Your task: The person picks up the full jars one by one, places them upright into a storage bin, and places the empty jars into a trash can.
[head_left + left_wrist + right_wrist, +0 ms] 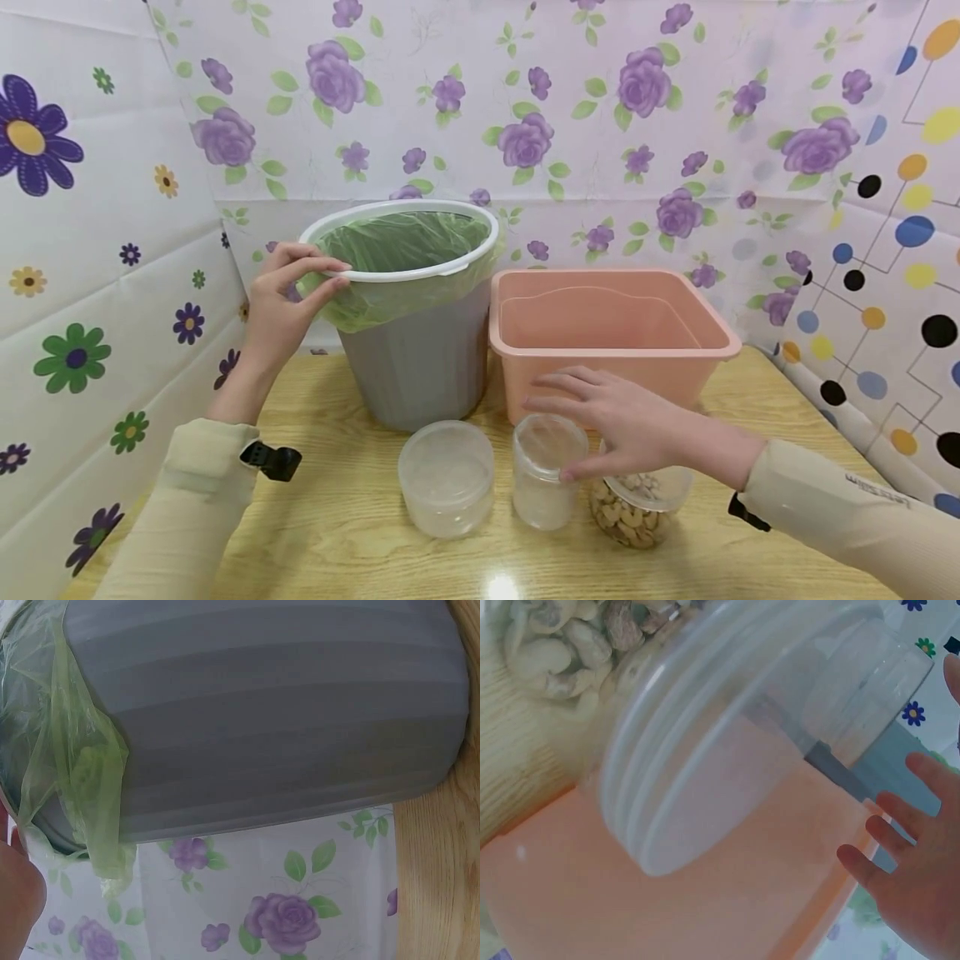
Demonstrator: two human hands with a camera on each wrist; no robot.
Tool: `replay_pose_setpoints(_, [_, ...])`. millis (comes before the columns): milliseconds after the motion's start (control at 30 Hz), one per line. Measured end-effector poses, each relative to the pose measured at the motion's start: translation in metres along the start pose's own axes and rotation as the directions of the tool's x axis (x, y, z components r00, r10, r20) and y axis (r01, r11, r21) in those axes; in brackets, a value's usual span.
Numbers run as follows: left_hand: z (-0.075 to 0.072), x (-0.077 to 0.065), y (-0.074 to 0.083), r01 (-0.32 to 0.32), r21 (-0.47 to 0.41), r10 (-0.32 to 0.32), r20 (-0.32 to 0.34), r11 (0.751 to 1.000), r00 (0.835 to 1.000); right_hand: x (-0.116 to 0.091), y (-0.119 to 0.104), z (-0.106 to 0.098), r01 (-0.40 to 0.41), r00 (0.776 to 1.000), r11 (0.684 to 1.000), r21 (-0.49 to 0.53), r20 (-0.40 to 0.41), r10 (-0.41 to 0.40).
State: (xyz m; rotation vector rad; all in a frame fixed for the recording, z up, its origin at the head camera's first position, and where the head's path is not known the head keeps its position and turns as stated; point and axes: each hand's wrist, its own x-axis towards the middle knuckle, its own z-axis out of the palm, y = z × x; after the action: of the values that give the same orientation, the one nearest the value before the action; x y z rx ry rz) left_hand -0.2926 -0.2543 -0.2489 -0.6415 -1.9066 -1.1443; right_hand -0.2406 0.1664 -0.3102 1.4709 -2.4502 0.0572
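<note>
A grey trash can (420,358) with a white rim (390,275) is lined with a thin green plastic bag (367,304). My left hand (288,292) pinches the rim at its front left; in the left wrist view only a bit of that hand (19,900) shows. With fingers spread, my right hand (626,417) hovers over a jar of cashews (633,512), near a narrow clear jar (543,492). The right wrist view shows the spread fingers (889,840) holding nothing. Left of the narrow jar stands a wide clear jar (447,483).
A pink plastic basin (615,354) stands right of the trash can, behind the jars. Everything rests on a wood-grain table (345,517). Flower-patterned sheets (450,108) hang behind and at the left; a dotted sheet (892,275) hangs at the right.
</note>
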Motion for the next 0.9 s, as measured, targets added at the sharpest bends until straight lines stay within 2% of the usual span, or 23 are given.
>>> replay_pose_setpoints(367, [0.000, 0.001, 0.003, 0.009, 0.029, -0.009, -0.008, 1.000, 1.000, 0.009, -0.005, 0.003, -0.036, 0.987, 0.994, 0.108, 0.160, 0.018])
replay_pose_setpoints(600, [0.000, 0.000, 0.003, 0.016, 0.037, -0.015, -0.011, 0.999, 1.000, 0.021, -0.006, -0.007, -0.054, 0.955, 0.990, 0.132, 0.296, 0.013])
replay_pose_setpoints(900, [0.000, -0.001, 0.005, 0.014, 0.032, -0.014, -0.015, 0.999, 1.000, 0.034, -0.010, -0.019, -0.095, 0.914, 0.986, 0.141, 0.403, 0.030])
